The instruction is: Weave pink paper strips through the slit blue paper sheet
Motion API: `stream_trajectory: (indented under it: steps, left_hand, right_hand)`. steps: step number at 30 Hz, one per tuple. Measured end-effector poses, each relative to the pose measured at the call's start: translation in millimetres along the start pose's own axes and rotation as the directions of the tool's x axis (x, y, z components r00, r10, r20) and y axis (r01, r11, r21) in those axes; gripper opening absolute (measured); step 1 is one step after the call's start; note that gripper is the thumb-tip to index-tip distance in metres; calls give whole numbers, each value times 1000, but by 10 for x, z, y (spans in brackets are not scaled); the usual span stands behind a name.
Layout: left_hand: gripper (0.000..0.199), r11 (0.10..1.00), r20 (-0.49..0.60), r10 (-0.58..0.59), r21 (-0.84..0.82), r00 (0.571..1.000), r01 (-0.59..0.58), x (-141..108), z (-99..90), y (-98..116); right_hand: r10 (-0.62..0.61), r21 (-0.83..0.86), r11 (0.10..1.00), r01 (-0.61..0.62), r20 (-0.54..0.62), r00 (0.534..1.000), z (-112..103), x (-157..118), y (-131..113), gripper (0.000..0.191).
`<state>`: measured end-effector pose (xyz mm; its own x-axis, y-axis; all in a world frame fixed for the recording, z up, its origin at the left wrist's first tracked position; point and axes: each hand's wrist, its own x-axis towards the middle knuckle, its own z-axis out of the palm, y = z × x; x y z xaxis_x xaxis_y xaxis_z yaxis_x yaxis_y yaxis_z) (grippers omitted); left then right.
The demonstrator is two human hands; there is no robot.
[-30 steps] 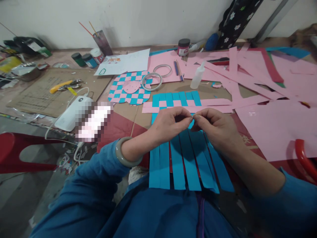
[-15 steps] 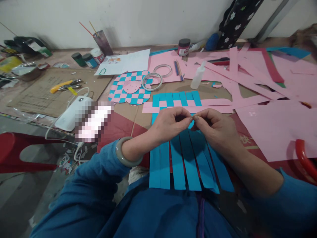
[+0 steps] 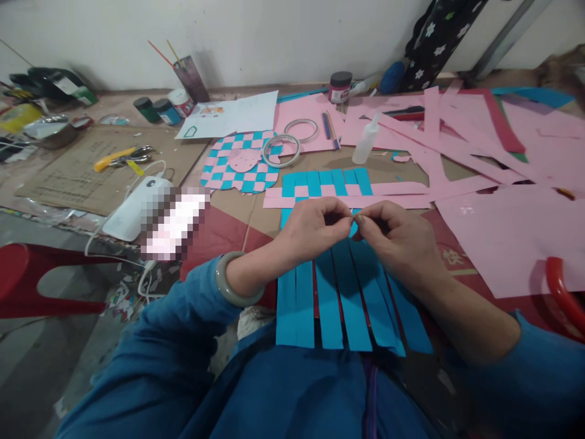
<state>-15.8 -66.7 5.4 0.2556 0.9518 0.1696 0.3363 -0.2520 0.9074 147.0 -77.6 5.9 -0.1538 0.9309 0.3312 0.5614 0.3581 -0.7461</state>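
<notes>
My left hand and my right hand meet fingertip to fingertip, both in a pinch. Whatever lies between the fingertips is too small or hidden to make out. Below them spreads a blue paper sheet cut into long strips, its loose ends reaching toward my lap. Beyond my fingers, two pink paper strips run crosswise through the blue ones and stick out to the right. My hands cover part of the weave. A finished-looking blue and pink checkered paper piece lies farther left, with a pink paper oval on it.
Tape rolls rest by the checkered piece, and a glue bottle stands behind the weave. Pink paper strips and sheets cover the right side. At left lie pliers, a white power bank and a blurred-out phone. A red stool stands below.
Almost nothing differs. My pinched fingertips have shifted very slightly left, and the whole view has moved by a hair.
</notes>
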Motion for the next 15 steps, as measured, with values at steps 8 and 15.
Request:
stream_trajectory:
  steps: [8, 15]
  left_hand:
    - [7, 997, 40, -36, -66, 999, 39, 0, 0, -15]
    - [8, 989, 71, -72, -123, 995, 81, 0, -3, -1]
  right_hand:
    - [44, 44, 998, -46, 48, 998, -21, -4, -4, 11]
    - [93, 104, 989, -102, 89, 992, -22, -13, -2, 12]
